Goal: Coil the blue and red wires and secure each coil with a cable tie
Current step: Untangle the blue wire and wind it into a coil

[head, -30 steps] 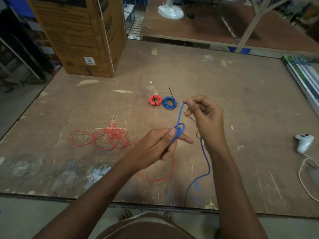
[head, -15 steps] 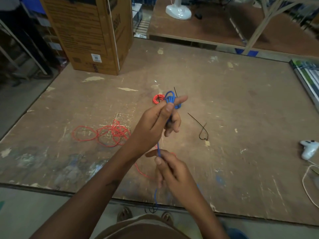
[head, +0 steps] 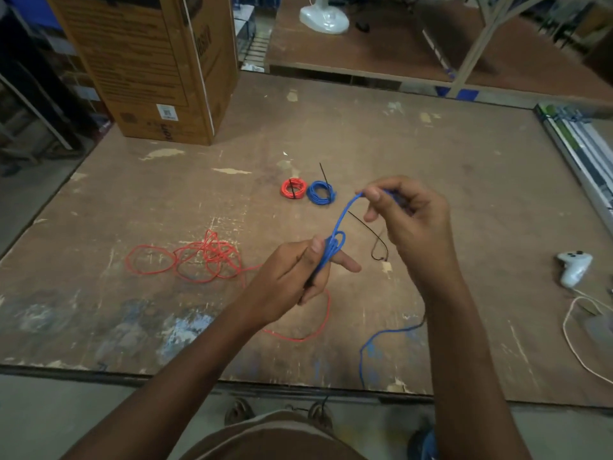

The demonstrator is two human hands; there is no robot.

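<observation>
My left hand [head: 292, 277] pinches a small bundle of loops of the blue wire [head: 341, 224] between thumb and fingers above the table. My right hand [head: 411, 217] is raised to the right of it and pinches the same wire, which runs taut between both hands. The wire's tail [head: 381, 336] trails down across the table to the front edge. A loose red wire [head: 199, 257] lies tangled on the left. A finished red coil [head: 293, 188] and a finished blue coil [head: 320, 193], each tied, sit further back. A black cable tie [head: 371, 237] lies under my right hand.
A big cardboard box [head: 149, 68] stands at the table's back left. A white game controller [head: 574, 267] and a white cord [head: 577, 340] lie at the right edge. The brown table [head: 464, 180] is scuffed. A fan base [head: 325, 18] sits on the far platform.
My right hand has come up from low near the front edge to the upper right, drawing the blue wire up. My left hand with the loops has dropped a little lower.
</observation>
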